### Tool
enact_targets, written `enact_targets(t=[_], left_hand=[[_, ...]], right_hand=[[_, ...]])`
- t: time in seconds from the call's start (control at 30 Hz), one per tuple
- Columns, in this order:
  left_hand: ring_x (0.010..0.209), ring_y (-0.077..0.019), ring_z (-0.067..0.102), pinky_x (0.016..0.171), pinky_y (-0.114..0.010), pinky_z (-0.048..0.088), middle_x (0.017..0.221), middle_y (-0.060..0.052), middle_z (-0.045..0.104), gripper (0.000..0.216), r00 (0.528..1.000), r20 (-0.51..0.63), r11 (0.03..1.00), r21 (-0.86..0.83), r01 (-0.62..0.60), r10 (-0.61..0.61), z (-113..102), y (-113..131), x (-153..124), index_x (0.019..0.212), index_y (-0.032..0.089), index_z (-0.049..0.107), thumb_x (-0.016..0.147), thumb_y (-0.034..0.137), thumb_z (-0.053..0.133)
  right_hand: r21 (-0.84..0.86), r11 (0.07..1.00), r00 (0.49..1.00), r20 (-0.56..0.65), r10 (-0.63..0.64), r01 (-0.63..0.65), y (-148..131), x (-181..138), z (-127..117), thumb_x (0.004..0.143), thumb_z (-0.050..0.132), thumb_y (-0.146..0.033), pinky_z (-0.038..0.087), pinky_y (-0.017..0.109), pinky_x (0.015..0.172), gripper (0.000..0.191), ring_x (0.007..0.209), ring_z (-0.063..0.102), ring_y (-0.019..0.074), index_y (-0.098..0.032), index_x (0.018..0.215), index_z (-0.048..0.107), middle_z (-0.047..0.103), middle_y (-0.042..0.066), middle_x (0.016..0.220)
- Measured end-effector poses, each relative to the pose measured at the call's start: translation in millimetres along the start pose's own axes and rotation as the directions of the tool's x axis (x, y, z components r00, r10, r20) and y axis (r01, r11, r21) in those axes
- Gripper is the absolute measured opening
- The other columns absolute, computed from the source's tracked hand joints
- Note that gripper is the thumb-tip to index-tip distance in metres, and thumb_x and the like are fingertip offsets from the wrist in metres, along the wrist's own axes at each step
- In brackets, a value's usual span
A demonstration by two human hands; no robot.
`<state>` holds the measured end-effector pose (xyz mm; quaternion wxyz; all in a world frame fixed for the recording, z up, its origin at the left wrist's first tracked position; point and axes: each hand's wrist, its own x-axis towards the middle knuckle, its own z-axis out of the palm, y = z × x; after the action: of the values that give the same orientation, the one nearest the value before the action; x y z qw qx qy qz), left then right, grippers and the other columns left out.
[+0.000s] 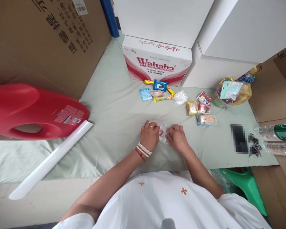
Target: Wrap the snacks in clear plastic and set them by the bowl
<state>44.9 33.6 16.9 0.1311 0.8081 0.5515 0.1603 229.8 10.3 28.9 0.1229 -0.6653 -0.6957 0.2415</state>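
A small clear plastic bag (162, 128) with something red in it lies crinkled on the cloth in front of me. My left hand (149, 136), with a ring and beaded bracelets, has its fingers curled over the bag's left side. From the other side, my right hand (177, 136) pinches at the bag's right edge, thumb and fingers close together. Beyond the hands sits a pile of wrapped snacks, among them a dark blue packet (160, 85) and a light blue packet (146, 94). Beside it is a crumpled clear wrapper (180, 97).
Red packets (204, 108), a yellow packet (192, 107) and a wrapped biscuit pack (206, 120) lie right. A filled bag (234, 92), keys (255, 148) and bottles (267, 133) are farther right. A Wahaha carton (157, 62) stands behind; a red jug (38, 95) and white roll (51, 160) lie left.
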Motion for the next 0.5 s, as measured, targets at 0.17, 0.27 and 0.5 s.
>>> enact_targets(t=[0.17, 0.27, 0.5], left_hand=[[0.115, -0.0332, 0.06, 0.099, -0.053, 0.044, 0.126, -0.014, 0.07, 0.027, 0.997, -0.001, 0.997, -0.01, -0.071, 0.071, 2.9, 5.0, -7.1, 0.106, 0.022, 0.076, 0.101, 0.028, 0.05], [0.113, -0.0318, 0.061, 0.102, -0.053, 0.044, 0.127, -0.016, 0.069, 0.03, 0.997, 0.001, 0.994, -0.074, -0.082, 0.082, 2.0, 3.2, -11.1, 0.113, 0.019, 0.074, 0.098, 0.02, 0.049], [0.115, -0.0293, 0.059, 0.104, -0.049, 0.048, 0.122, -0.014, 0.066, 0.034, 0.946, -0.217, 0.927, -0.342, 0.156, -0.239, -19.5, -47.9, -11.6, 0.12, 0.02, 0.072, 0.095, 0.033, 0.053]], right_hand=[[0.322, 0.946, 0.997, -0.041, 0.06, -0.044, -11.3, 9.2, 6.8, 0.093, 0.051, -0.027, 0.046, 0.032, 0.076, 0.009, 0.08, 0.058, 0.0206, -0.023, 0.088, 0.057, 0.061, 0.004, 0.085], [0.494, 0.863, 0.994, 0.032, 0.107, -0.109, -27.4, 29.1, 17.8, 0.093, 0.048, -0.03, 0.042, 0.027, 0.063, 0.01, 0.061, 0.054, 0.017, -0.024, 0.091, 0.055, 0.056, -0.004, 0.066], [0.512, 0.857, 0.997, -0.019, 0.073, -0.053, -33.7, 44.8, 39.6, 0.092, 0.046, -0.032, 0.039, 0.025, 0.061, 0.015, 0.06, 0.052, 0.0155, -0.024, 0.089, 0.058, 0.055, -0.005, 0.063]])
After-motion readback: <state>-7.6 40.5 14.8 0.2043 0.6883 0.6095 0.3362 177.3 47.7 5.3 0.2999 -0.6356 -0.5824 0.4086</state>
